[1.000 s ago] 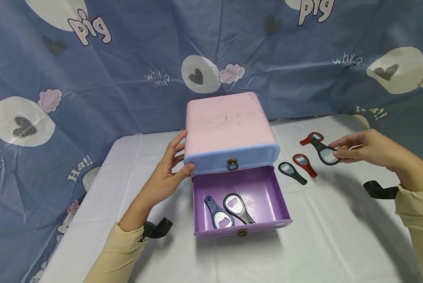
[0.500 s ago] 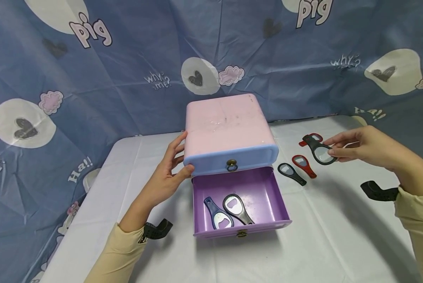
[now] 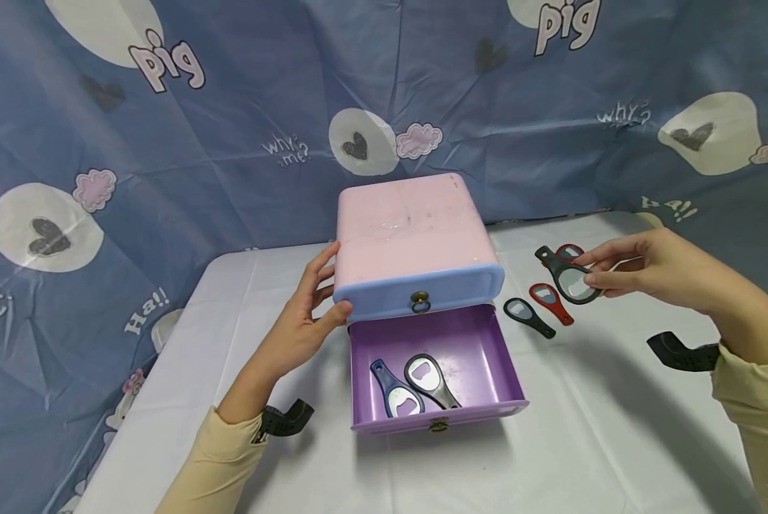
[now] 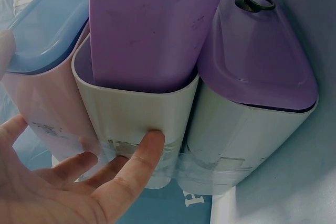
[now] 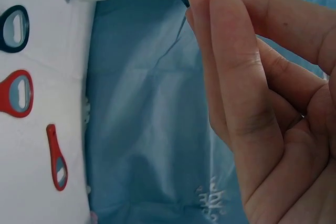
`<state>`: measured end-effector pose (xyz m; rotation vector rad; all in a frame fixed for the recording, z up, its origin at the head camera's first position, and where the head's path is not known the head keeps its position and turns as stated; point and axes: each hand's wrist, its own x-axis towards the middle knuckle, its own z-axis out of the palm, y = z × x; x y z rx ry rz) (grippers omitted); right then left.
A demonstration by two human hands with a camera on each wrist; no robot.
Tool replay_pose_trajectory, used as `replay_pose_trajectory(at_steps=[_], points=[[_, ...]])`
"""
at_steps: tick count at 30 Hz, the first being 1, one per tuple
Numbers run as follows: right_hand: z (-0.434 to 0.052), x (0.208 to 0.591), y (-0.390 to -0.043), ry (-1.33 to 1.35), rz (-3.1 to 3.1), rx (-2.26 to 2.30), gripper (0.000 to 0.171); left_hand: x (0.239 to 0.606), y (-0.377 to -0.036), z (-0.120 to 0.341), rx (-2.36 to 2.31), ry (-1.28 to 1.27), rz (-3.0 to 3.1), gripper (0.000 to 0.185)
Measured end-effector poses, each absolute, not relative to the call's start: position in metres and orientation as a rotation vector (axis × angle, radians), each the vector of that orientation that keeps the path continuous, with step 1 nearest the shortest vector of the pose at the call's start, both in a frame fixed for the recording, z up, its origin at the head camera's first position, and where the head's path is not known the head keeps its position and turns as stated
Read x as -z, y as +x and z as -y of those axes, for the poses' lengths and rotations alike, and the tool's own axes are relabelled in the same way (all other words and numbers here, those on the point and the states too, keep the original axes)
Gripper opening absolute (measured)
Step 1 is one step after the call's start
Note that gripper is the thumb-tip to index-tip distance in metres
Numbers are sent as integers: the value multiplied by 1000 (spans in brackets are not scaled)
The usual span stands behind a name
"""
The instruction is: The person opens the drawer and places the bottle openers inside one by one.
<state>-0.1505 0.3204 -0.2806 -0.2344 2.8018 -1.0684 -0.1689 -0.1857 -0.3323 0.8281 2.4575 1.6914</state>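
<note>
While the left hand (image 3: 289,335) rests, fingers spread, against the cabinet (image 3: 416,228), the right hand (image 3: 669,275), pinching a black opener (image 3: 572,281), drifts left, nearer but not yet over the drawer (image 3: 487,364).

A white-covered worktop (image 3: 538,467) is carrying a pink-topped drawer unit (image 3: 416,221), and to its right a black bottle opener (image 3: 529,318) is lying just beside a red bottle opener (image 3: 554,304), while a second red bottle opener (image 3: 571,250) is resting farther back.
</note>
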Motion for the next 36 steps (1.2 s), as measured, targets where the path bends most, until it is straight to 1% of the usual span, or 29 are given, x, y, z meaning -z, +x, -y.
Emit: replay_pose_trajectory(at_steps=[11, 20, 27, 33, 36], points=[[-302, 272, -136, -280, -2850, 1018, 32, 332, -170, 186, -1691, 838, -2451, 81], [-287, 272, -127, -405, -2849, 1078, 26, 332, -172, 186, -1688, 847, -2447, 81], [-275, 274, -122, -560, -2800, 1150, 30, 335, -171, 188, -1691, 837, -2448, 81], [-265, 272, -118, -538, -2794, 1094, 28, 334, -170, 188, -1697, 857, -2447, 81], [-261, 272, -117, -573, -2792, 1093, 27, 333, -171, 187, -1700, 862, -2439, 81]])
